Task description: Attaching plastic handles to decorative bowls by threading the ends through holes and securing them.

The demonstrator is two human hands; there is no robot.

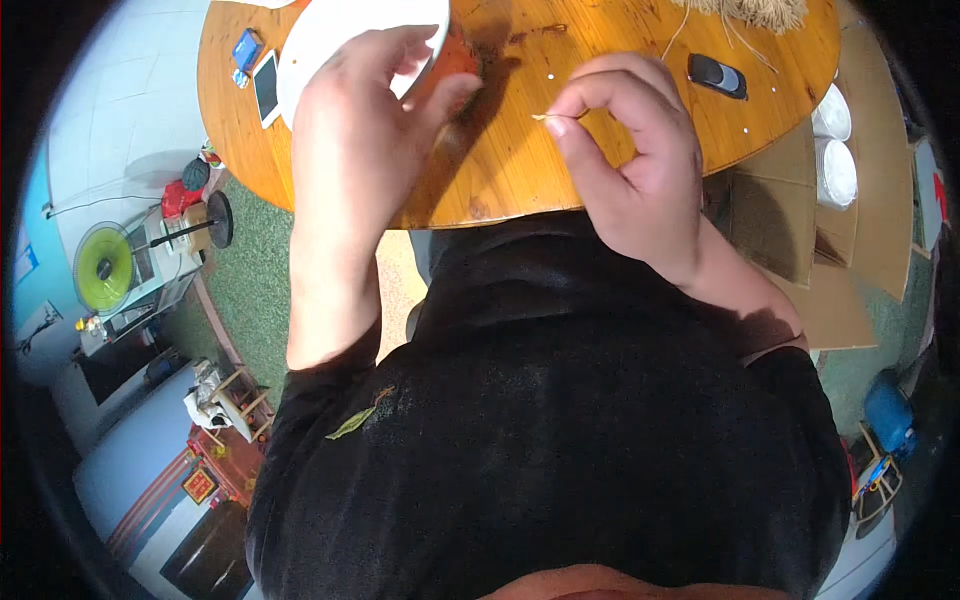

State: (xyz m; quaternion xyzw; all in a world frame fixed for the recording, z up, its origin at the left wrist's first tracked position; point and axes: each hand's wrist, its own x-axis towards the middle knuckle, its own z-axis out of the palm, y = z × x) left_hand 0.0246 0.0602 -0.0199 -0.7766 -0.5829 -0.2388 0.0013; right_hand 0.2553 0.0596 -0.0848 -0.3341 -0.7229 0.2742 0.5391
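Note:
My right hand (640, 150) is raised over the near part of a round wooden table (490, 190). Its thumb and forefinger pinch a short, thin tan strand (541, 117). To its left, my left hand (365, 130) hovers by a large white round plate or dish (320, 40), partly covering it. The thumb of that hand stands apart from its curled fingers, and nothing shows between them. Beyond the left thumb is a reddish patch with dark bits (465, 65), partly hidden by the hand.
A white phone (266, 90) and a blue packet (247, 48) lie at the table's left. A dark rounded device (717, 76) rests on the right, below a bundle of straw-like fibres (760, 10). Cardboard (775, 215) and white round containers (836, 172) are right of the table; a green fan (104, 268) stands left.

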